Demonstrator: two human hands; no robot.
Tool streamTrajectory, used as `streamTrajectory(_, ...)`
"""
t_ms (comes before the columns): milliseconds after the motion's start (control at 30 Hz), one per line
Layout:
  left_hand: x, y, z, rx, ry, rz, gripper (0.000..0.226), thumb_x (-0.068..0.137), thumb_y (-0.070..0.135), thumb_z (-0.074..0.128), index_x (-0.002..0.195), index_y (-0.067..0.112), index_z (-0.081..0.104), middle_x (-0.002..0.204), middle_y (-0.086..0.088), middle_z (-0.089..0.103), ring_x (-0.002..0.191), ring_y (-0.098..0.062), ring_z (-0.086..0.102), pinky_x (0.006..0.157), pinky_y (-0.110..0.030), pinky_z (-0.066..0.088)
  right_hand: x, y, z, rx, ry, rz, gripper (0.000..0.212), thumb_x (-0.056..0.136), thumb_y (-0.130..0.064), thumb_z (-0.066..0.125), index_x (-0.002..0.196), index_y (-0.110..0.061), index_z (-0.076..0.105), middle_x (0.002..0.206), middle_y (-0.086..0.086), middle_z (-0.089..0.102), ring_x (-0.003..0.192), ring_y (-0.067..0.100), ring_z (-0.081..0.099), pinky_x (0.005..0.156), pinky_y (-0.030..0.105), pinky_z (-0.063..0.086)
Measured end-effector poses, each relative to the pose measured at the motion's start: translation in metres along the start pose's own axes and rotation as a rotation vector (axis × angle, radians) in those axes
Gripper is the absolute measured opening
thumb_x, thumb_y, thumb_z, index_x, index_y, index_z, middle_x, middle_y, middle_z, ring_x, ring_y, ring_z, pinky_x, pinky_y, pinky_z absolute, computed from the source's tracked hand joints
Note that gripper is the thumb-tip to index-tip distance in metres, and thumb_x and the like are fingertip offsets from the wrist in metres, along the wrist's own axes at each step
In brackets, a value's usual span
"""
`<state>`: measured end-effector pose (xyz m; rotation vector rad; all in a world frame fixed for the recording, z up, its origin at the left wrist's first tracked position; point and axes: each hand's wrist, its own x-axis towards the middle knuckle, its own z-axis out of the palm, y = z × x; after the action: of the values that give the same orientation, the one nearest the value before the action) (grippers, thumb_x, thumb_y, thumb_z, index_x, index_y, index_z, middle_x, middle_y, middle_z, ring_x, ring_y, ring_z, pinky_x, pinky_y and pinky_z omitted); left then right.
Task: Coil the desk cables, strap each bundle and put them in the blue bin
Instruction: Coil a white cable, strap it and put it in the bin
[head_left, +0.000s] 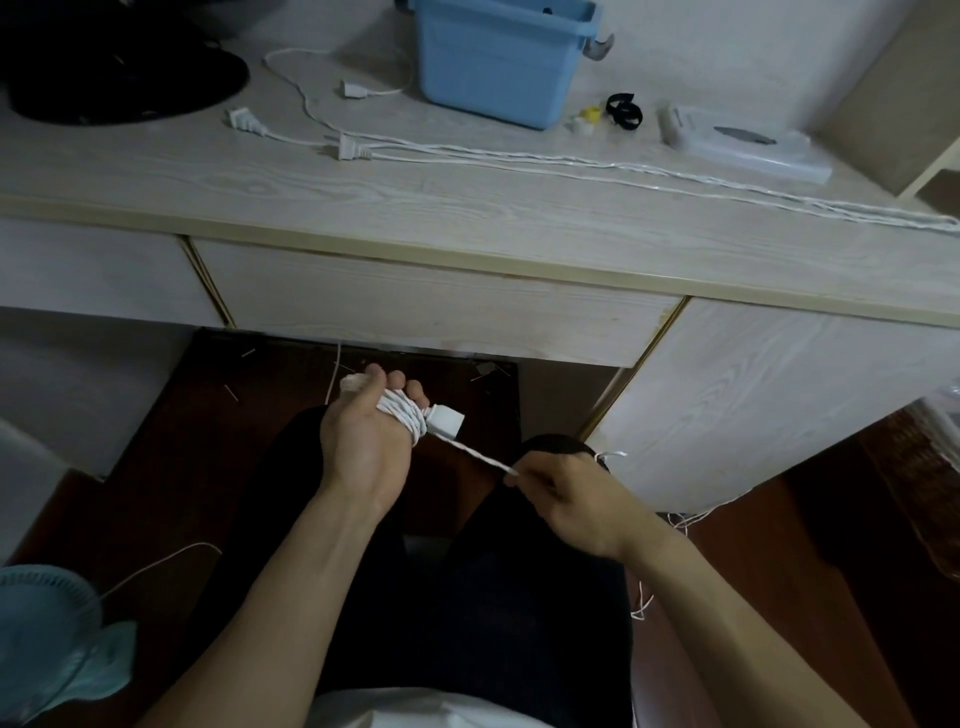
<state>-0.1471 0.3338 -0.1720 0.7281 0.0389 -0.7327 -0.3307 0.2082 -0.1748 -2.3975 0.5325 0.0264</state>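
White cable coil (402, 413) wound around fingers below desk edge, white plug (445, 420) jutting toward 3 o'clock, taut strand running toward 4 o'clock, loose white cables (571, 166) stretched across desk at 12 o'clock, blue bin (498, 62) upright behind them, black strap (625, 110) at bin's 4 o'clock

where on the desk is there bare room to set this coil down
The widest bare patch is the front strip of the desk, between the straight white cables and the front edge. It is crowded further back: loose plugs left of the blue bin, and black straps and a clear box to its right.
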Motion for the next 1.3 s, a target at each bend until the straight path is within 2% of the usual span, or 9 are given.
streamTrajectory(167,0.001,-0.020,-0.004,0.547,-0.059,0.250,0.009,0.104,0.010,0.043,0.100,0.005,0.050,0.074,-0.005,0.061,0.070,-0.017,0.065,0.073,-0.030,0.054,-0.001,-0.020,0.008,0.053,-0.073,-0.125,0.023,0.102,-0.025,0.053,0.112,-0.020,0.072,0.072,-0.032,0.058,0.071,-0.003,0.060,0.066,0.012,0.043)
streamTrajectory(400,-0.012,-0.028,-0.019,1.258,-0.707,0.168,0.016,0.094,0.000,0.056,0.104,0.008,0.065,0.101,-0.002,0.066,0.095,-0.013,0.067,0.082,-0.026,0.055,-0.006,-0.023,0.002,0.218,0.135,-0.266,0.011,0.092,-0.022,0.071,0.096,-0.014,0.077,0.089,-0.011,0.071,0.082,0.006,0.069,0.076,0.019,0.054)
streamTrajectory(467,-0.019,-0.025,-0.012,1.159,-0.785,-0.128,0.013,0.097,0.015,0.059,0.101,0.004,0.063,0.090,-0.010,0.066,0.080,-0.022,0.066,0.076,-0.037,0.055,-0.007,-0.021,-0.001,0.348,0.180,-0.212,0.010,0.087,-0.021,0.076,0.093,-0.013,0.074,0.079,-0.006,0.073,0.074,0.011,0.071,0.073,0.023,0.056)
streamTrajectory(567,-0.029,-0.021,-0.003,1.016,-0.832,-0.592,0.061,0.100,0.056,0.033,0.099,0.003,0.063,0.076,-0.016,0.067,0.053,-0.022,0.055,0.056,-0.030,0.045,-0.008,-0.016,-0.005,0.383,0.199,-0.155,0.024,0.080,-0.029,0.081,0.091,-0.014,0.066,0.070,0.000,0.072,0.064,0.014,0.071,0.066,0.028,0.057)
streamTrajectory(667,-0.030,-0.018,0.001,1.151,-0.908,-0.671,0.089,0.091,0.078,0.017,0.089,0.002,0.064,0.054,-0.013,0.051,0.039,-0.015,0.038,0.045,-0.024,0.035,-0.007,-0.015,-0.003,0.345,0.171,-0.158,0.027,0.079,-0.039,0.080,0.086,-0.017,0.066,0.069,0.000,0.071,0.059,0.013,0.067,0.056,0.029,0.054)
streamTrajectory(767,-0.026,-0.013,-0.001,1.065,-0.927,-0.760,0.084,0.089,0.078,0.019,0.074,0.005,0.056,0.041,-0.003,0.034,0.030,-0.011,0.023,0.035,-0.019,0.024,-0.007,-0.012,-0.004,0.411,0.202,-0.112,0.024,0.088,-0.037,0.071,0.073,-0.019,0.063,0.059,-0.007,0.063,0.050,0.005,0.054,0.051,0.021,0.042)
streamTrajectory(900,-0.018,-0.001,-0.010,0.797,-0.795,-0.767,0.055,0.089,0.059,0.052,0.056,0.018,0.040,0.035,0.002,0.026,0.026,-0.008,0.015,0.034,-0.020,0.010,-0.006,-0.005,-0.013,0.467,0.336,-0.045,0.038,0.097,-0.035,0.055,0.060,-0.027,0.054,0.048,-0.013,0.043,0.046,0.002,0.037,0.049,0.017,0.031)
streamTrajectory(1100,-0.004,0.018,-0.015,0.243,-0.576,-0.648,0.051,0.067,0.053,0.083,0.051,0.021,0.047,0.032,0.007,0.031,0.026,-0.007,0.018,0.033,-0.021,0.011,-0.007,0.007,-0.017,0.494,0.385,0.013,0.039,0.100,-0.035,0.050,0.071,-0.017,0.069,0.050,-0.008,0.046,0.049,0.009,0.041,0.051,0.023,0.035)
streamTrajectory(1300,-0.007,0.000,-0.007,-0.051,-0.313,-0.416,0.046,0.092,0.043,0.053,0.052,0.021,0.045,0.034,0.009,0.028,0.025,-0.005,0.021,0.033,-0.020,0.014,-0.001,0.002,-0.011,0.338,0.280,0.048,0.033,0.097,-0.037,0.060,0.068,-0.020,0.063,0.049,-0.012,0.051,0.044,0.003,0.044,0.049,0.017,0.036)
